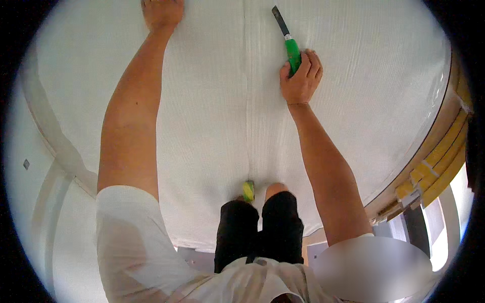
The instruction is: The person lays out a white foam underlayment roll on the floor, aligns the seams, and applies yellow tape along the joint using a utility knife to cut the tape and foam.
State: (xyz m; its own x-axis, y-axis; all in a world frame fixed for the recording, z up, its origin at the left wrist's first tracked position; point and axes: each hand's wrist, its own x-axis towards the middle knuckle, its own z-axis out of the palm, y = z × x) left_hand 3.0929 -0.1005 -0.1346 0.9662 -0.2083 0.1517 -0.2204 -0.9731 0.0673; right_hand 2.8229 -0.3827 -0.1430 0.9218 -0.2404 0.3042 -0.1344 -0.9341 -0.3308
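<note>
My right hand (302, 81) is wrapped round the green handle of a knife (292, 50). Its long dark blade points up and slightly left, over a wide white ribbed sheet (212, 101). At the upper left, my left hand (162, 14) reaches far out onto the same sheet. The picture's top edge cuts off its fingers, so I cannot see whether it holds anything. A faint seam or crease runs down the sheet between my two arms.
By my knees lies a small yellow-green and dark object (248, 191), its kind unclear. Yellow boards or padding (439, 151) are stacked beyond the sheet's right edge. A pale wall or panel (70, 222) stands on the left. A blurred patch hides the lower right.
</note>
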